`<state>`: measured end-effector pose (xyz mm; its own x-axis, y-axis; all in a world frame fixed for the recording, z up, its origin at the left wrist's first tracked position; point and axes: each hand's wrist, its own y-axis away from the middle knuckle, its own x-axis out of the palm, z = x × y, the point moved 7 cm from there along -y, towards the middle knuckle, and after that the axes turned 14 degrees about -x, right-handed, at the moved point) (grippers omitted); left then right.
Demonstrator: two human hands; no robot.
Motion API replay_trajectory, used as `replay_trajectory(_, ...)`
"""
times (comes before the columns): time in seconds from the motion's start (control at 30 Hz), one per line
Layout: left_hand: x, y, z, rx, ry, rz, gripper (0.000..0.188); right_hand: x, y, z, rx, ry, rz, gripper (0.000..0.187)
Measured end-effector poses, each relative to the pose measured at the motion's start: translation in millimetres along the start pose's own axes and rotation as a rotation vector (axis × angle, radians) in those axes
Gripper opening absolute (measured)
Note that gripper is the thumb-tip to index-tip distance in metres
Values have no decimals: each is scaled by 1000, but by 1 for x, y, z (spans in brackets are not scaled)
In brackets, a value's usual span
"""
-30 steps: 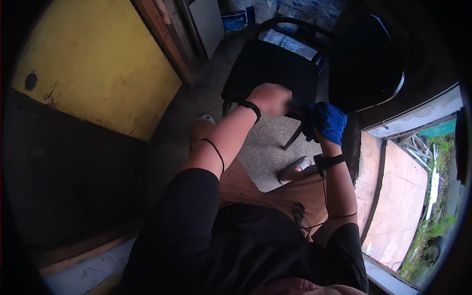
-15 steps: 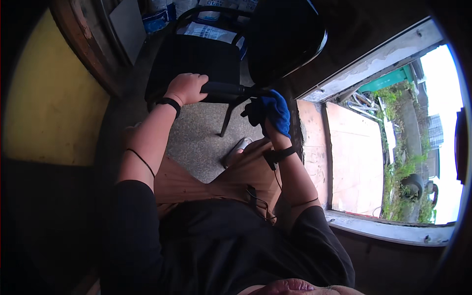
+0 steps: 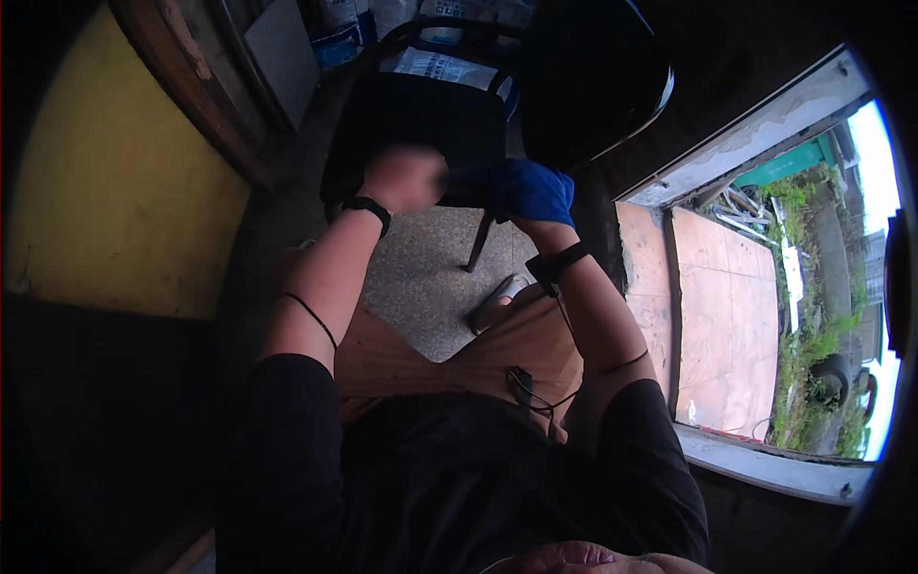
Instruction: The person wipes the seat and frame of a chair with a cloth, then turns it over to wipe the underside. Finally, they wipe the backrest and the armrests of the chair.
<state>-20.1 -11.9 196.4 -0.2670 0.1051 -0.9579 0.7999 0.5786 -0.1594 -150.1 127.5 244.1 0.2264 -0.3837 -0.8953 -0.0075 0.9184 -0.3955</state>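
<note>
In front of me is a black chair (image 3: 421,113) with a dark seat, a backrest on the right and curved armrests. My left hand (image 3: 402,177) grips the chair's near armrest; its fingertips are blurred. Close by on the right, my right hand (image 3: 535,212) is wrapped in a bunched blue cloth (image 3: 537,187) and presses it at the right part of that armrest, by the backrest. The cloth hides the right fingers. A dark band circles each wrist, and a thin cable hangs from the right one.
White and blue bags (image 3: 445,67) lie behind the chair. A yellow panel (image 3: 115,191) stands on the left beside a wooden frame (image 3: 186,81). To the right is a window opening (image 3: 660,182). Below, a sandalled foot (image 3: 499,301) rests on the speckled floor (image 3: 416,277).
The whole view has shifted, so the chair appears farther right. My right hand with the blue cloth has moved left along the chair, closer to my left hand, which stays on the armrest.
</note>
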Motion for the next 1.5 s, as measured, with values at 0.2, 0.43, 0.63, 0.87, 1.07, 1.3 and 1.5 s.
replay_trajectory(0.2, 0, -4, -7, 45, 26, -76, 28, 21, -8, -6, -27, 295, 51, 19)
replay_trajectory(0.43, -4, 5, -5, 24, 22, -85, 31, 7, -7, 4, 84, 32, 147, 22)
replay_trajectory(0.63, 2, 4, -18, 74, 47, -112, 27, -9, 11, 2, 128, 103, 80, 32)
replay_trajectory(0.87, -2, 27, -23, 21, 50, 0, 27, -3, 22, 13, 39, 67, 112, 24)
replay_trajectory(1.07, -9, 38, -37, 31, 74, -67, 25, 17, 35, 9, -49, 283, 100, 12)
replay_trajectory(1.3, 4, 46, -24, 20, 94, -83, 26, -11, 25, 46, -135, 187, -42, 13)
replay_trajectory(1.5, -2, 43, -20, -13, 76, -73, 27, 4, 35, 40, 1, 273, -182, 2)
